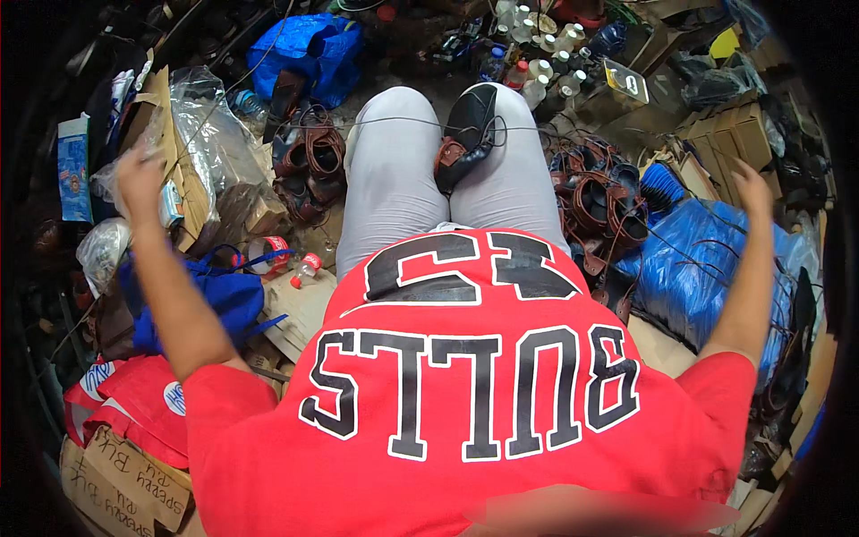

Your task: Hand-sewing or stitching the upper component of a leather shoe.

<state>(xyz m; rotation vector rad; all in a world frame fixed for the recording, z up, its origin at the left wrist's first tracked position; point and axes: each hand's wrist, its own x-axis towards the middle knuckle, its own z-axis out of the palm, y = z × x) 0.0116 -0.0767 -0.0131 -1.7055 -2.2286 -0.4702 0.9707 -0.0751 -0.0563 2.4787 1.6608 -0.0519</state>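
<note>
A black and brown leather shoe rests across my thighs between my knees. Dark thread runs out from it to both sides, over my lap. My arms are spread wide. Out at the far left, my left hand is raised and blurred, its fingers curled closed around the thread as far as the blur shows. My right hand is out at the far right, above a blue plastic bundle, and looks closed on the thread's other side. Its fingertips are hard to make out.
Brown leather shoes are piled left of my knees, and more brown shoes lie to the right. Several small bottles stand ahead. A blue bag, a blue plastic bundle and cardboard surround me.
</note>
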